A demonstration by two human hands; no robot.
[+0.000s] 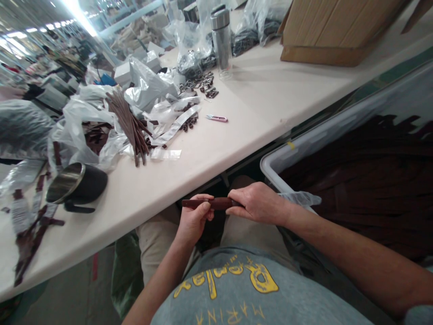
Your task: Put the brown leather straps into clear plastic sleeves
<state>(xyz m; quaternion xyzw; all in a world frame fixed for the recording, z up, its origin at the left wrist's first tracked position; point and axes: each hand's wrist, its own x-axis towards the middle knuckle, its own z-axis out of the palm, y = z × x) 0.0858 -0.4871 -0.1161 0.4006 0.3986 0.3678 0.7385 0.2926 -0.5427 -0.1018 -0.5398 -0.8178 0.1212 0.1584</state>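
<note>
Above my lap, just off the table's front edge, I hold a dark brown leather strap [220, 203] level between both hands. My left hand [196, 219] pinches it near its flat left end, thumb on top, close to a small band or loop around the strap. Closed around the other end is my right hand [253, 203], fingers wrapped over it, so that end is hidden. Beyond, on the table, lie a bundle of brown strips [126, 122] and a small pair of thread snips [217, 118].
The white table [250, 117] holds a black mug [79, 185], plastic bags [145, 83], metal buckles [209, 85], a flask [221, 43] and a cardboard box [338, 31]. To the right, a white bin [270, 169] contains many dark brown straps. More straps [30, 243] lie at the left.
</note>
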